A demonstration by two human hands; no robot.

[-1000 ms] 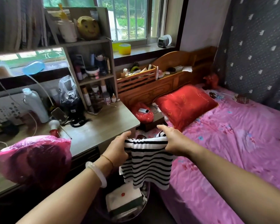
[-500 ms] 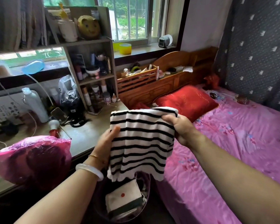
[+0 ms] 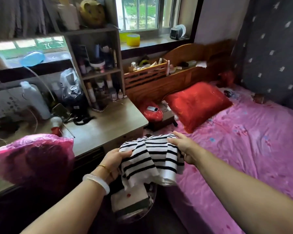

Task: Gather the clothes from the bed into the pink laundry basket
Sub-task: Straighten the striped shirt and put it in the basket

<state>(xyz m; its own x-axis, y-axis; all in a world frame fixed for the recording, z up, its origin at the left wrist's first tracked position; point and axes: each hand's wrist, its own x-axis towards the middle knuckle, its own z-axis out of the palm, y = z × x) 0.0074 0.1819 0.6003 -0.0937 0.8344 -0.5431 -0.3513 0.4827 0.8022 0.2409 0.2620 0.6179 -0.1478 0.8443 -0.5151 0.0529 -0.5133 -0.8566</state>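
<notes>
- A black-and-white striped garment (image 3: 152,159) is held between the left hand (image 3: 114,162) and the right hand (image 3: 184,146).
- Beyond the right hand, a red pillow (image 3: 197,103) is seen on a pink flowered sheet (image 3: 243,149).
- Left of the left hand, a translucent pink bag (image 3: 32,159) is seen.

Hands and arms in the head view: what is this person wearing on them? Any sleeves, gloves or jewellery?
Both arms are bare to the frame edge: no sleeves and no gloves show. The left hand has two bracelets at the wrist: a pale, smooth, thick bangle and, nearer the hand, a thin gold chain. The right hand and its wrist carry nothing visible.
</notes>
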